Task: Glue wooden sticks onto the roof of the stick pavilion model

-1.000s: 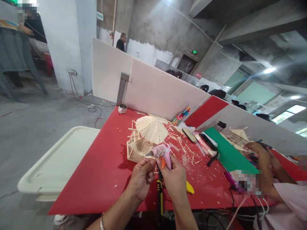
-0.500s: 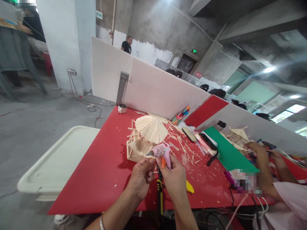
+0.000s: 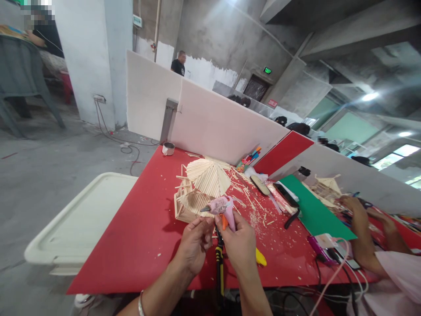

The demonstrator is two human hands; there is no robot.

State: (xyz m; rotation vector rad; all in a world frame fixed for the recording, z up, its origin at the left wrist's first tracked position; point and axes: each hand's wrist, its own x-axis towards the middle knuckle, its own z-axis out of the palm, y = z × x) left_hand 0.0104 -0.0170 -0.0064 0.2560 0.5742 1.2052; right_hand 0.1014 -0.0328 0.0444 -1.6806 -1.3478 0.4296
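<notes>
A pink hot glue gun (image 3: 219, 205) with an orange trigger is in my right hand (image 3: 239, 239), its nozzle pointing left. Just under the nozzle, my left hand (image 3: 197, 241) is closed in a pinch; what it holds, if anything, is too small to make out. Behind both hands stands a model house (image 3: 184, 204) of thin wooden sticks, its open body partly hidden by the glue gun. A fan-shaped stick roof (image 3: 210, 175) lies against its far side. Below the hands, a black-and-yellow handled tool (image 3: 219, 263) reaches over the table's front edge.
Loose sticks and chips (image 3: 256, 210) litter the red table (image 3: 131, 245). To the right are a phone (image 3: 284, 194), a green board (image 3: 315, 215), a power strip (image 3: 324, 250) with cables, and a co-worker's hands (image 3: 357, 210). A white partition (image 3: 223, 118) borders the back; a tape roll (image 3: 168, 149) sits far left.
My hands and the glue gun hold nearly the same pose. The view has shifted very slightly. The co-worker's hands at the right have moved a little.
</notes>
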